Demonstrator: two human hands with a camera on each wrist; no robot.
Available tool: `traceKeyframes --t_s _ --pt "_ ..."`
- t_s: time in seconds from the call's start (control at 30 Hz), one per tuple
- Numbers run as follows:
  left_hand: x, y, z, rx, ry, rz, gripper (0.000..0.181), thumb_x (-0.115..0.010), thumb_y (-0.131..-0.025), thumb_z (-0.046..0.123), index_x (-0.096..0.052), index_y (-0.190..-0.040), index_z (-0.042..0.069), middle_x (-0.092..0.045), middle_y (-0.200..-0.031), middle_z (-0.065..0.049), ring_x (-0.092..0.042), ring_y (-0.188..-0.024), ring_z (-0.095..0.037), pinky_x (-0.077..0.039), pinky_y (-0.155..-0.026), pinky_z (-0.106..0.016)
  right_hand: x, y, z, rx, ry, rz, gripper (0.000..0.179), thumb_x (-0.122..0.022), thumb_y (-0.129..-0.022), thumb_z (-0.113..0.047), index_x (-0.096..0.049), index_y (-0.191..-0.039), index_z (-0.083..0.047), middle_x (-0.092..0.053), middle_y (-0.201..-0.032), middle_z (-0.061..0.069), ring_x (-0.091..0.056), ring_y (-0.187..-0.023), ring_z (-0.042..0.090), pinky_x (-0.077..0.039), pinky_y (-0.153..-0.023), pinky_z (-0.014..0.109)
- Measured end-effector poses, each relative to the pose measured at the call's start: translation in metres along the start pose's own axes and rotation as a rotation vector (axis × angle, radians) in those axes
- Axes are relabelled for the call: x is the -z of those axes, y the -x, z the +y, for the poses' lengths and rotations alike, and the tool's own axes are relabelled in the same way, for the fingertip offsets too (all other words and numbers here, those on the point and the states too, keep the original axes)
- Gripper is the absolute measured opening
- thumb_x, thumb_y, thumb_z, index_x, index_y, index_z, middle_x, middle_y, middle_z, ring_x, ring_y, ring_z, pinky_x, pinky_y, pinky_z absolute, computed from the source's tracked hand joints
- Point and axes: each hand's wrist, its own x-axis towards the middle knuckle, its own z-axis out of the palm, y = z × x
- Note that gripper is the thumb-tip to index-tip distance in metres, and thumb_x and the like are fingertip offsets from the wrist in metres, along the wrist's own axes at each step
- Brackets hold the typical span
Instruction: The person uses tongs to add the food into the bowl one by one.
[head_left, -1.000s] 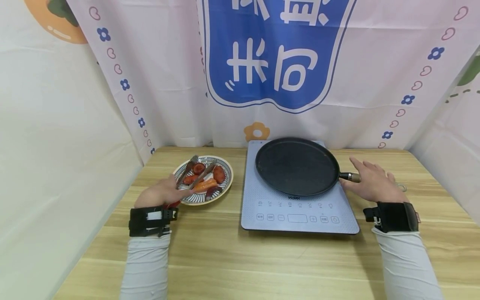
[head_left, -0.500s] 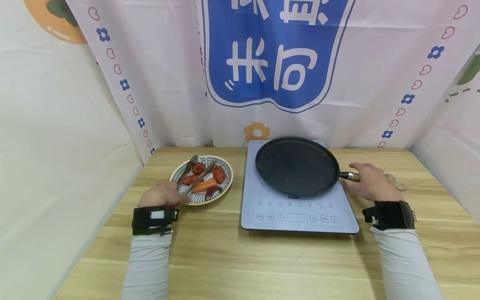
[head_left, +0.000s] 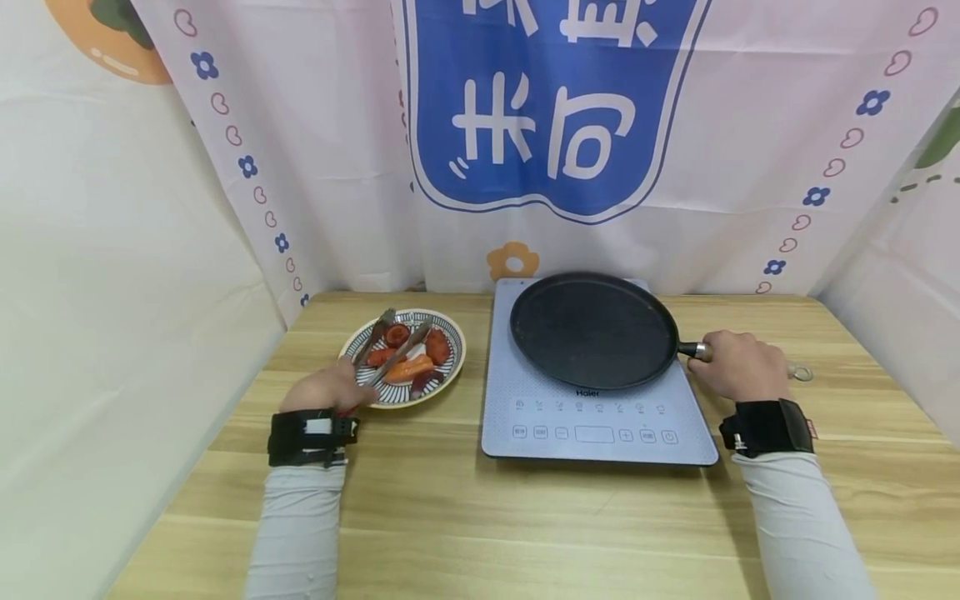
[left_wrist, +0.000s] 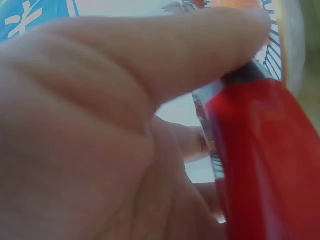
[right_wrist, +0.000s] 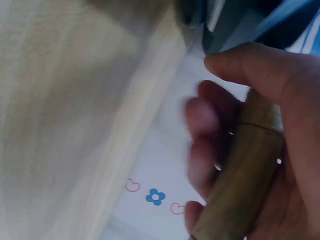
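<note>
Two hands around handles (tongs, pan)

Pan, black; handle, brown. Tongs, red-gripped. Hob, pale blue. Plate, white, dark-striped. Food, orange and red. Table, yellowish, wood-grained. Curtain, white with blue flowers.

We made out a Haier label on the cooker at the pan's six o'clock, with minus sign and plus sign below. Toward twelve, the curtain's blue emblem bore a white 米.
</note>
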Motion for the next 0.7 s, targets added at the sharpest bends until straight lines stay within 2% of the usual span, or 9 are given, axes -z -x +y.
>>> traceKeyframes --t_s 0.13,0.27,0.57,0.7 --pt "-0.0017 -0.0019 0.0005 0.001 -0.002 -0.007 0.086 -0.056 -0.105 0.039 -0.015 -0.152 -0.020 -0.048 -0.145 -0.044 -0.054 -0.135 -0.054 -0.046 -0.111 -0.061 -0.0025 0.0004 0.0001 -0.010 0.013 0.026 0.026 -0.072 -0.093 -0.031 -0.071 -0.087 -0.005 -0.067 -0.073 0.012 -0.060 -0.065 0.033 -0.043 -0.053 0.047" --pt "-0.0022 -0.0015 0.0013 -0.002 -0.010 -0.017 0.084 -0.050 -0.107 0.037 -0.008 -0.152 -0.021 -0.045 -0.147 -0.045 -0.051 -0.139 -0.055 -0.043 -0.114 -0.061 -0.0043 0.0002 0.0002 -0.008 0.013 0.041 0.027 -0.073 -0.092 -0.031 -0.071 -0.088 -0.005 -0.066 -0.073 0.012 -0.059 -0.064 0.033 -0.042 -0.052 0.047" --pt "-0.0026 -0.0012 0.0020 0.011 -0.029 -0.029 0.082 -0.049 -0.108 0.036 -0.010 -0.152 -0.021 -0.046 -0.147 -0.045 -0.052 -0.137 -0.055 -0.044 -0.112 -0.062 -0.0057 0.0014 0.0001 -0.012 0.011 0.052 0.027 -0.074 -0.092 -0.031 -0.070 -0.088 -0.004 -0.065 -0.072 0.012 -0.057 -0.063 0.032 -0.041 -0.053 0.046" --pt "-0.0014 0.0007 0.0015 0.003 -0.025 -0.015 0.076 -0.054 -0.106 0.033 -0.022 -0.147 -0.022 -0.055 -0.135 -0.039 -0.060 -0.124 -0.047 -0.049 -0.107 -0.057 -0.0056 0.0007 -0.0002 -0.008 0.011 0.053 0.027 -0.073 -0.092 -0.031 -0.070 -0.088 -0.005 -0.065 -0.072 0.012 -0.058 -0.063 0.033 -0.041 -0.053 0.047"
